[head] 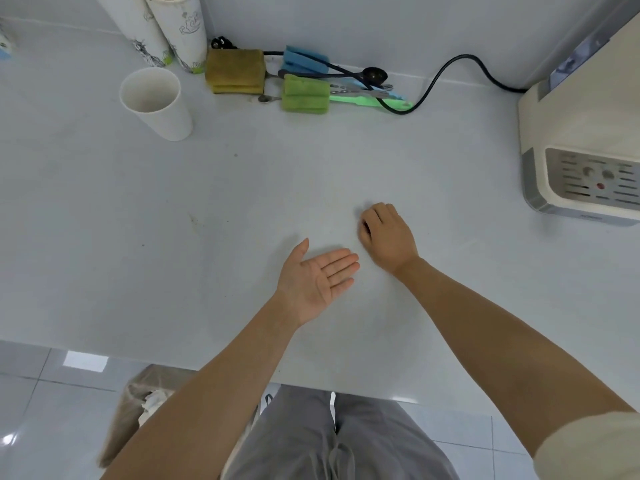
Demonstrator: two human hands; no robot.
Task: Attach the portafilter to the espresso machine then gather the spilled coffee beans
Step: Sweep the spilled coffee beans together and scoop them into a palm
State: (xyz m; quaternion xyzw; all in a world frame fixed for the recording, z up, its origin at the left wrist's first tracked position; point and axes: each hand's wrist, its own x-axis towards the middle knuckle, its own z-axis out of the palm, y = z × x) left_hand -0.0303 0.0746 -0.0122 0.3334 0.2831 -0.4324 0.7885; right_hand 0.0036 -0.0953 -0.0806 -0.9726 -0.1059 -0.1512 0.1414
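My left hand (317, 277) lies palm up and flat on the white counter (242, 202), fingers together, nothing in it. Just beyond its fingertips my right hand (386, 235) rests knuckles up with the fingers curled under; whether it holds beans I cannot see. The cream espresso machine (581, 147) stands at the right edge, its slotted drip tray (594, 180) facing me. No portafilter shows. A few tiny dark specks (194, 220) mark the counter to the left.
A single white cup (156, 102) and two cup stacks (166, 29) stand at the back left. Folded brown (235, 71), green (304, 93) and blue cloths, spoons and a black power cord (450, 67) line the back wall. A bin (138, 403) sits below the counter's front edge.
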